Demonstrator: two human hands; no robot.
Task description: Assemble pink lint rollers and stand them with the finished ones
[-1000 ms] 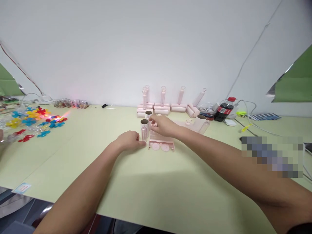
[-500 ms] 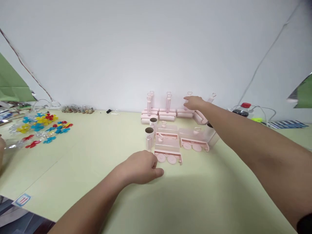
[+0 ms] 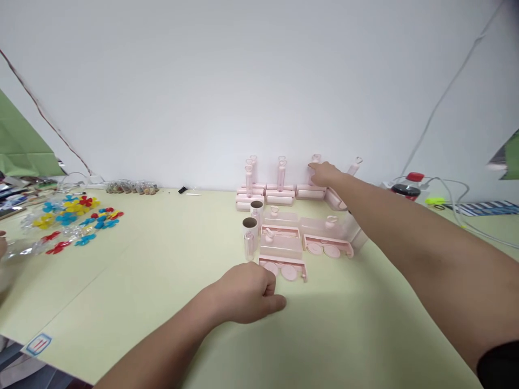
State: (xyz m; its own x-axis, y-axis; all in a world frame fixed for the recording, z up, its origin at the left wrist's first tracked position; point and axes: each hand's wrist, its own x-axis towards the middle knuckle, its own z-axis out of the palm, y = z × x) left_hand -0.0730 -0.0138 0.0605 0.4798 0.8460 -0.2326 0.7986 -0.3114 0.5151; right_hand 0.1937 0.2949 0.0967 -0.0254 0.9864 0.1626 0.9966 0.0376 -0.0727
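Note:
Far back by the wall, my right hand (image 3: pixel 325 174) closes its fingers round the upright handle of a pink lint roller (image 3: pixel 314 161), one in a row of such rollers (image 3: pixel 279 186). My left hand (image 3: pixel 245 292) rests on the pale green table (image 3: pixel 141 281) in a loose fist, nothing showing in it. It lies just in front of a pink case with two round discs (image 3: pixel 284 265). Two cardboard-core rolls (image 3: pixel 250 224) and a small clear tube (image 3: pixel 248 243) stand to the left of that case. A second pink case (image 3: pixel 326 240) lies under my right forearm.
Red, blue and yellow plastic flowers (image 3: pixel 75 216) are scattered at the left, with small clear bags (image 3: pixel 130 187) by the wall. A cola bottle (image 3: pixel 406 185) and cables (image 3: pixel 458 205) lie at the right. Another person's hand (image 3: pixel 2 244) shows at the left edge.
My right hand left the rolls by the case and reached back to the roller row at the wall. My left hand drew back from the small tube towards me. The camera shifted.

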